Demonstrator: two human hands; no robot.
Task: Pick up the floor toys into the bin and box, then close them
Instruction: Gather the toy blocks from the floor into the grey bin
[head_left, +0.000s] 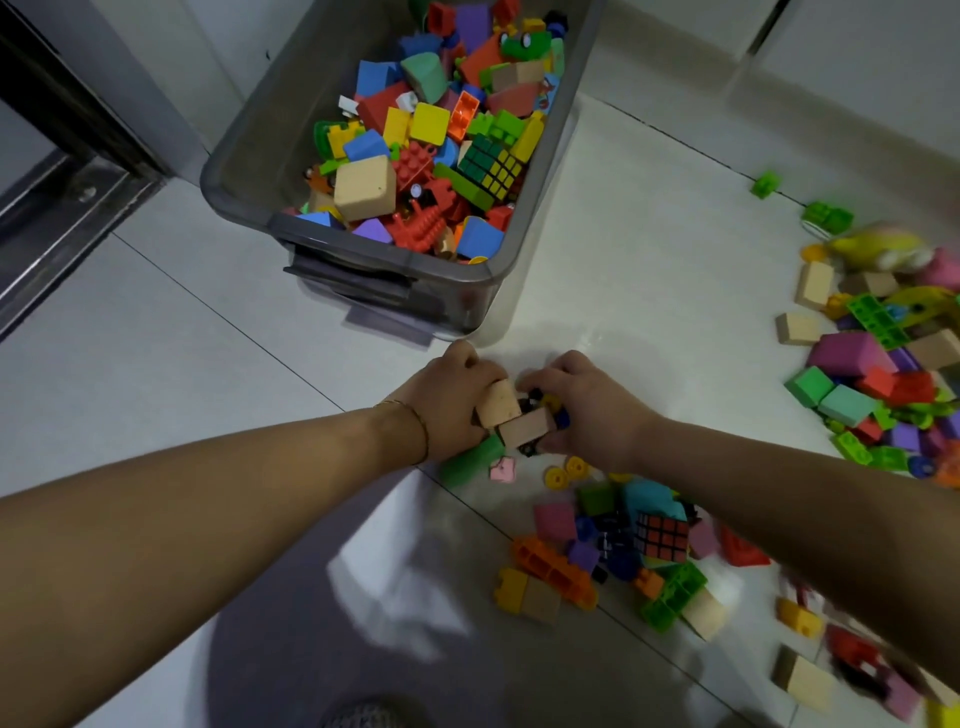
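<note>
A grey plastic bin stands on the tiled floor ahead, open and heaped with coloured blocks and a puzzle cube. Just in front of it, my left hand and my right hand meet over a small clump of toys. My left hand grips a beige foam block; a green foam cylinder lies under it. My right hand curls round a second beige block and small dark and yellow pieces. What lies beneath the palms is hidden.
Loose toys cover the floor: a pile with a puzzle cube below my right forearm, a larger heap at the right edge, and green bricks farther off. A dark door track runs along the left.
</note>
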